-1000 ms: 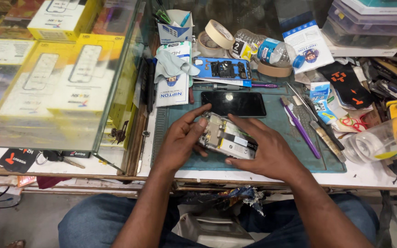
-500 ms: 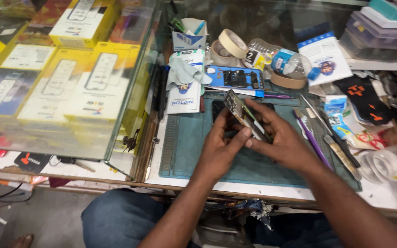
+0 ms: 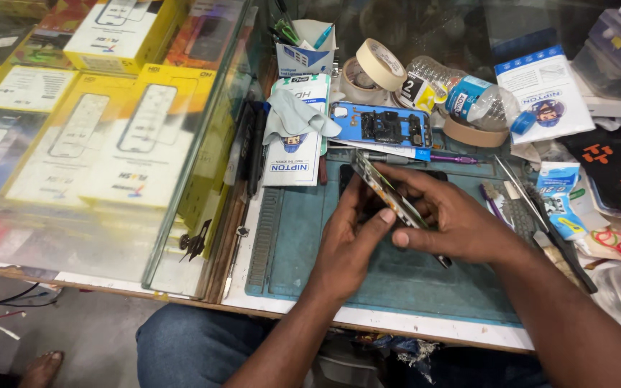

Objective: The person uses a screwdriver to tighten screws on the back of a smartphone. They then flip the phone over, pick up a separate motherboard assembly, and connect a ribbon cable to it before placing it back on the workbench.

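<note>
- Cluttered repair bench, blue-green work mat (image 3: 411,280) in the middle.
- Left hand (image 3: 350,244) and right hand (image 3: 454,226) both pinch an opened phone (image 3: 389,195), tilted on edge just above the mat.
- Blue phone shell (image 3: 382,126) and tape rolls (image 3: 371,68) sit behind the mat.

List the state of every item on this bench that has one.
opened phone: tilted on edge, held off the mat
left hand: gripping the phone
right hand: gripping the phone
blue phone back: lying flat, insides exposed
plastic bottle: on its side, capped
tape roll: leaning upright
</note>
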